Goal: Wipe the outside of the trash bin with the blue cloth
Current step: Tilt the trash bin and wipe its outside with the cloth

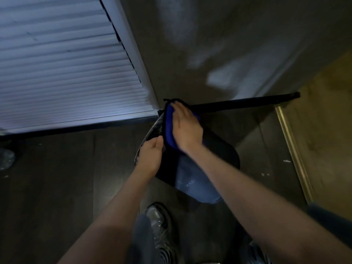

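Observation:
A dark trash bin [219, 155] lies tilted on its side on the floor in the corner, its shiny side facing up. Its rim, lined with a glossy bag, points left. My left hand [149, 156] grips that rim [150, 133]. My right hand [185, 128] lies flat on the blue cloth [168, 126] and presses it against the bin's outer wall near the rim. Most of the cloth is hidden under my palm.
White window blinds [62, 73] fill the upper left, down to a dark baseboard [245, 102]. A wooden door [322, 119] with a metal threshold strip stands at the right. My shoes [160, 227] are on the dark floor below. A crumpled plastic bag [6, 159] lies far left.

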`<state>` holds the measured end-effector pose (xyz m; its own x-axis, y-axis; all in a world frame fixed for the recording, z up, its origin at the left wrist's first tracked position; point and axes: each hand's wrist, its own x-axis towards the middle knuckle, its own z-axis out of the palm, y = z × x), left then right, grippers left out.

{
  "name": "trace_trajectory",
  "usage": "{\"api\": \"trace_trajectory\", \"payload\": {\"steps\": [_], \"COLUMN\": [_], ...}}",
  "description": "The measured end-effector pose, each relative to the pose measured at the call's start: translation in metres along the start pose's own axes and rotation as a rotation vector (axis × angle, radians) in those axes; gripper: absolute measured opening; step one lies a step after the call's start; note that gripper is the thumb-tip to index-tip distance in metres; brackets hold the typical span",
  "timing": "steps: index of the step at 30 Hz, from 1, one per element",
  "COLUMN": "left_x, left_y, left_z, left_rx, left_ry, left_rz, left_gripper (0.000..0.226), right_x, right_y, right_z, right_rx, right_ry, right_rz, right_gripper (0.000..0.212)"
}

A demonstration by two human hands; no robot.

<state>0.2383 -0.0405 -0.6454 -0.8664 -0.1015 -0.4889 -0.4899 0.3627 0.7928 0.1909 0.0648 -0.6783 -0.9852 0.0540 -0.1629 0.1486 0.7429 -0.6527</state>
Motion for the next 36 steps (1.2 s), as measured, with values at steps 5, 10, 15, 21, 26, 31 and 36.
{"api": "trace_trajectory", "payload": {"steps": [5,10,15,21,26,31,36], "left_x": [-0.005,-0.003,0.000,0.006,0.001,0.001,0.001], "left_y": [0.000,-0.003,0.001,0.010,0.005,0.007,0.003], "left_z": [0.003,0.000,0.001,0.007,0.002,0.006,0.004], "left_rx": [-0.095,-0.014,0.115,0.127,0.086,0.073,0.090], "left_ry": [-0.061,-0.018,0.011,0.025,0.041,0.035,0.045], "left_rz": [-0.031,-0.027,-0.040,-0.077,-0.063,-0.054,-0.057], "left_gripper": [0.030,0.038,0.034,0.034,0.035,0.034,0.037], "right_x": [-0.057,0.011,0.036,-0.053,-0.107,-0.107,-0.068], "right_y": [-0.011,0.018,0.046,0.066,0.126,0.158,0.150], "right_z": [0.012,-0.004,-0.016,0.000,0.005,-0.001,-0.015], "right_rx": [-0.182,0.062,0.114,-0.157,-0.234,0.147,0.073], "right_ry": [0.181,0.010,-0.235,0.144,0.153,0.254,0.177], "right_rz": [-0.131,0.132,0.362,-0.161,-0.081,0.407,0.660], "right_gripper": [0.048,0.041,0.044,0.047,0.050,0.042,0.042]}}
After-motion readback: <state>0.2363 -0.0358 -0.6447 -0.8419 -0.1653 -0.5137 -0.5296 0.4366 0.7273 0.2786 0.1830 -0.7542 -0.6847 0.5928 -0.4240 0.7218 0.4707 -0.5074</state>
